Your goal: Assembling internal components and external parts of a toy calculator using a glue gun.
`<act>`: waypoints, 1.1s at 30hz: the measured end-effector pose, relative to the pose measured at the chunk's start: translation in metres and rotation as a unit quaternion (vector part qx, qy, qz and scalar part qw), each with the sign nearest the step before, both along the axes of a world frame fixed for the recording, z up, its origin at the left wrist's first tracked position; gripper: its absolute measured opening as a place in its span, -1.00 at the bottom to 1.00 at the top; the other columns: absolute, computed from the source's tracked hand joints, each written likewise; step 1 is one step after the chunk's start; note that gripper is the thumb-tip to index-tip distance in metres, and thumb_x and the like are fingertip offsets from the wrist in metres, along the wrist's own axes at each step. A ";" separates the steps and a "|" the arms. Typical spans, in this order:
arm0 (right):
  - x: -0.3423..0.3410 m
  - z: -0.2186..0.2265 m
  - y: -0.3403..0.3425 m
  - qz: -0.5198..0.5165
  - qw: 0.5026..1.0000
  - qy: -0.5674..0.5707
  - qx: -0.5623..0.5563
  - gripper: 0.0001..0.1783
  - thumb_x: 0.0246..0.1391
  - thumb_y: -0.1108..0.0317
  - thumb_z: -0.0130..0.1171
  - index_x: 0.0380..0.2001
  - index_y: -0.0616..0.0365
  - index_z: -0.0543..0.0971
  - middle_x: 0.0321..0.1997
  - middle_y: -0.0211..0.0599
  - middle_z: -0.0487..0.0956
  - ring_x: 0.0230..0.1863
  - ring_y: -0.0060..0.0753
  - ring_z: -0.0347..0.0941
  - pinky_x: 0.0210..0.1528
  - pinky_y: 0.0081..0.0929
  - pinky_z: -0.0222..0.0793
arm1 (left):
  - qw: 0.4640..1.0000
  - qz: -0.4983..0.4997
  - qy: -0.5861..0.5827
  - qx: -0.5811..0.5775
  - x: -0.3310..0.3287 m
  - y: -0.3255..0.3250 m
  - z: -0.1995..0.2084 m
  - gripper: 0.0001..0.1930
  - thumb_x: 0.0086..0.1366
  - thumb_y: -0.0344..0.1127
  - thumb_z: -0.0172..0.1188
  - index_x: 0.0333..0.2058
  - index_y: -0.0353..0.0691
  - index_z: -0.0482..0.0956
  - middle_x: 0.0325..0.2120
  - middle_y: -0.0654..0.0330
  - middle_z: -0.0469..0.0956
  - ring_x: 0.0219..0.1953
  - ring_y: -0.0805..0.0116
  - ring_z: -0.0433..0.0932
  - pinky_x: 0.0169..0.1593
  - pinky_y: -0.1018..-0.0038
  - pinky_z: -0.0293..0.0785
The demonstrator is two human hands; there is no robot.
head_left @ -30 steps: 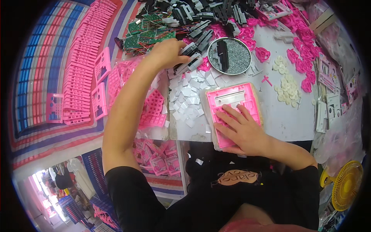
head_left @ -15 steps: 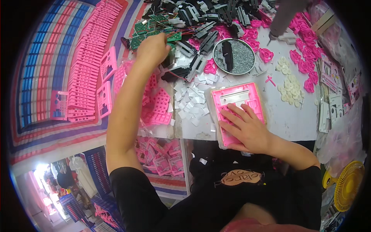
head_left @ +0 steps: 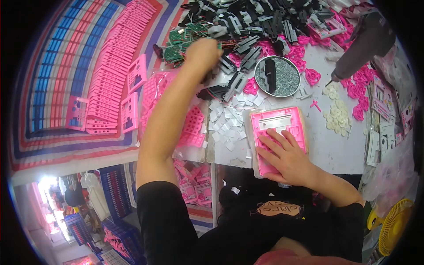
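My left hand (head_left: 202, 56) reaches to the far side of the table, over a tangle of green circuit boards (head_left: 174, 54) with thin wires. Its fingers are curled downward, and what they grip is hidden. On the near edge of the table, a pink plastic casing (head_left: 265, 164) with a silver strip lies on a pad wrapped in clear film. My right hand (head_left: 287, 159) rests flat on this casing, fingers spread, thumb by its lower edge.
A round dish (head_left: 289, 79) of small metal screws holds a black part. Black and grey mechanisms (head_left: 234, 86) pile up behind. A dark electric screwdriver (head_left: 360, 51) hangs at right, above cream discs (head_left: 338, 115). White paper pieces (head_left: 225, 123) lie centrally; pink panels (head_left: 106, 84) line the left.
My left hand has moved right across the circuit boards, its fingers curled down. My right hand stays on the pink casing. The whole view has shifted slightly.
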State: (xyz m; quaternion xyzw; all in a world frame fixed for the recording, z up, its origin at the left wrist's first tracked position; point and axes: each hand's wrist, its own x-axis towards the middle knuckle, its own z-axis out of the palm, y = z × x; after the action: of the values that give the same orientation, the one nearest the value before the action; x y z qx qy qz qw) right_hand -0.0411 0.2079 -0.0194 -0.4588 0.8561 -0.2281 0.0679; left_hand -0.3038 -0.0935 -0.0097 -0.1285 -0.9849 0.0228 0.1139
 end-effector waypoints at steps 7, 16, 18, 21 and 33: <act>0.002 0.002 -0.005 0.004 1.000 0.001 -0.009 -0.18 -0.08 -0.01 0.42 0.23 0.13 0.43 0.41 -0.02 0.29 0.47 0.09 0.09 0.39 0.18 0.04 | 0.927 0.310 -0.201 0.067 -0.066 -0.153 0.014 -0.47 0.08 0.08 0.42 -0.12 -0.23 0.71 -0.14 0.07 0.71 -0.17 0.05 0.71 -0.06 0.20 0.59; 0.003 -0.001 0.000 -0.001 1.000 -0.008 0.000 -0.13 -0.11 -0.02 0.43 0.26 0.13 0.41 0.44 -0.01 0.25 0.49 0.12 0.06 0.41 0.23 -0.01 | 0.891 0.378 -0.218 0.130 -0.063 -0.106 0.033 -0.56 0.04 0.03 0.54 -0.22 -0.16 0.77 -0.18 0.10 0.72 -0.21 0.21 0.71 -0.12 0.29 0.60; 0.003 -0.001 0.000 0.000 1.000 0.001 -0.002 -0.13 -0.09 -0.03 0.42 0.26 0.13 0.41 0.44 -0.01 0.26 0.49 0.13 0.06 0.41 0.23 -0.01 | 0.903 0.378 -0.148 0.140 -0.044 -0.095 0.050 -0.54 0.04 0.05 0.55 -0.24 -0.19 0.77 -0.16 0.07 0.72 -0.17 0.17 0.71 -0.10 0.27 0.60; 0.006 -0.004 -0.001 -0.004 1.000 0.007 0.001 -0.15 -0.06 -0.03 0.40 0.25 0.14 0.41 0.43 -0.01 0.27 0.49 0.11 0.06 0.41 0.21 -0.01 | 0.923 0.372 -0.027 0.096 -0.041 -0.094 0.023 -0.58 0.22 -0.02 0.34 -0.12 -0.24 0.71 -0.05 -0.01 0.67 -0.02 0.08 0.68 -0.03 0.22 0.60; 0.001 0.005 0.000 0.004 0.997 0.013 -0.071 -0.28 0.01 0.01 0.37 0.18 0.16 0.47 0.35 -0.02 0.36 0.42 0.10 0.16 0.34 0.14 0.15 | 0.520 0.039 0.108 0.846 0.021 -0.138 0.100 -0.82 0.40 -0.44 0.09 -0.05 -0.30 0.43 -0.13 0.01 0.58 -0.18 0.13 0.63 -0.16 0.22 0.65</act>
State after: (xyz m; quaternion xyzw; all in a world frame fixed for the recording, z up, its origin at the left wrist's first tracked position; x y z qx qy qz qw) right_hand -0.0397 0.2078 -0.0144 -0.4687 0.8368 -0.2819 0.0253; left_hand -0.2824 -0.2313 0.0900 0.0708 -0.5245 -0.8030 0.2739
